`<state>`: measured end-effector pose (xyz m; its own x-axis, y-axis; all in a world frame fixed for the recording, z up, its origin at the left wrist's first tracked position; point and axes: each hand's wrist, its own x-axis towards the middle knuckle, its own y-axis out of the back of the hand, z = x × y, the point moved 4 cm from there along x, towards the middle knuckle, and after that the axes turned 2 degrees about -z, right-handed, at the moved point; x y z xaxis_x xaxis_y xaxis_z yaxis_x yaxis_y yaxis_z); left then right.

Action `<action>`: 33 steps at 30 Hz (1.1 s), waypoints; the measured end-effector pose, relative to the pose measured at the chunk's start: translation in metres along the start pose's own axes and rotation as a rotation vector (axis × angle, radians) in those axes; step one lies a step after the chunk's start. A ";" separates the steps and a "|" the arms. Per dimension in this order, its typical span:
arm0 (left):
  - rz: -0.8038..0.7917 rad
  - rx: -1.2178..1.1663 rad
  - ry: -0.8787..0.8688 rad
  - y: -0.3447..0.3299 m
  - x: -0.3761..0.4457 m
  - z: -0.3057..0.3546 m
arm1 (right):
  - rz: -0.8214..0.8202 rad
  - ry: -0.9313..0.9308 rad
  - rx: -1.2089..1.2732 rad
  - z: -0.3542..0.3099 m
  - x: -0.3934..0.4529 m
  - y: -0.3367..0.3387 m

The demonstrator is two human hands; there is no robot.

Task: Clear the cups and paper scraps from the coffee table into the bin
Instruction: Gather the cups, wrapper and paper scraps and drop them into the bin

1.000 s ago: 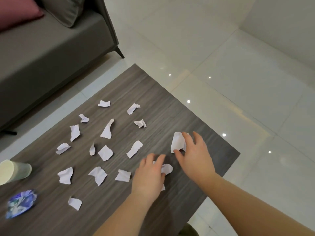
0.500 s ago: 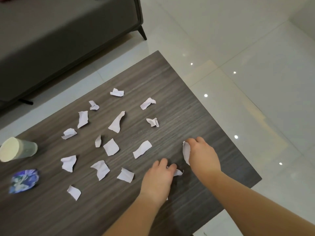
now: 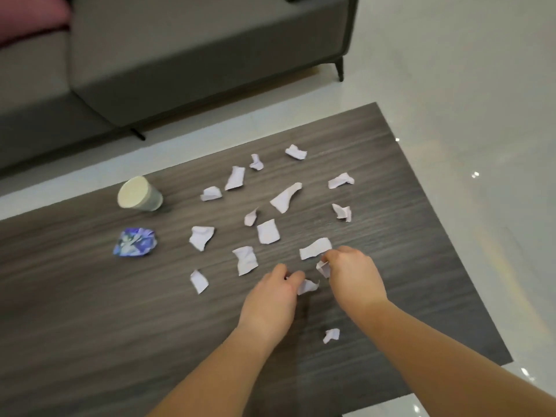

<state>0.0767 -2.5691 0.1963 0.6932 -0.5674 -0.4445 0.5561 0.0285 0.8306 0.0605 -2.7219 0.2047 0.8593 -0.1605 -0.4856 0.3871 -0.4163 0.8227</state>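
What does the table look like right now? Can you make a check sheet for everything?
Surface: dark wood-grain coffee table, strewn with litter.
Job's things: one pale cup lying on its side at the left; a crumpled blue cup just nearer than it; over a dozen white paper scraps spread mid-table; one stray scrap near the forearms. No bin in view.
Clutter: nothing seen.
Hands: left hand pinches a scrap; right hand grips another scrap.
Cables: nothing seen.
Surroundings: grey sofa beyond the table with a pink cushion; glossy pale floor tiles.
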 end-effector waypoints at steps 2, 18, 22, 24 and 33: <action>0.040 -0.008 0.047 0.009 -0.018 -0.022 | -0.005 0.053 -0.027 -0.030 -0.003 -0.003; 0.475 -0.275 0.358 0.069 -0.280 -0.197 | 0.022 0.512 -0.238 -0.306 -0.121 -0.061; 0.437 -0.255 0.441 0.052 -0.367 -0.246 | -0.029 0.588 -0.288 -0.372 -0.169 -0.100; 0.446 -0.269 0.506 0.045 -0.411 -0.272 | -0.053 0.609 -0.276 -0.401 -0.190 -0.121; 0.491 -0.447 0.799 -0.011 -0.553 -0.378 | -0.126 0.762 -0.325 -0.530 -0.235 -0.229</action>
<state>-0.1393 -1.9440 0.3063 0.9006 0.2951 -0.3192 0.1368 0.5046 0.8524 -0.0533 -2.1147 0.2873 0.7488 0.5674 -0.3427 0.4719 -0.0933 0.8767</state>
